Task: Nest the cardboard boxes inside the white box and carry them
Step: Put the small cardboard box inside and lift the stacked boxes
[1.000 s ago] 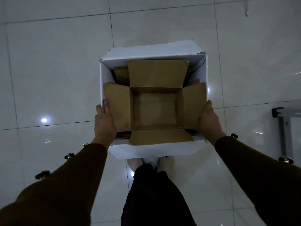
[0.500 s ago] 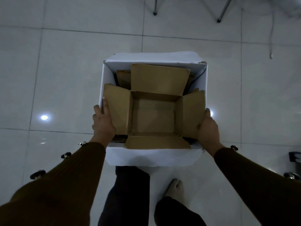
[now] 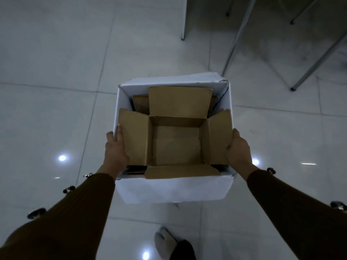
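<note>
Below, glossy pale floor tiles (image 3: 56, 113), metal chair legs (image 3: 242, 32); both hands' fingers clasping white box (image 3: 172, 190)

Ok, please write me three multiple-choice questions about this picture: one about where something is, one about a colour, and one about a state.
1. Where is the open cardboard box?
A. On the floor beside the white box
B. Inside the white box
C. Under the white box

2. What colour are the sleeves?
A. White
B. Bright yellow
C. Dark brown

3. How are the cardboard box's top flaps?
A. Folded open
B. Taped shut
C. Cut off

Answers:
1 B: white walls surround the brown box on all sides.
2 C: both forearms wear dark brown ribbed fabric.
3 A: four flaps spread outward and the bare bottom shows, while the left hand and right hand grip the sides.
</note>
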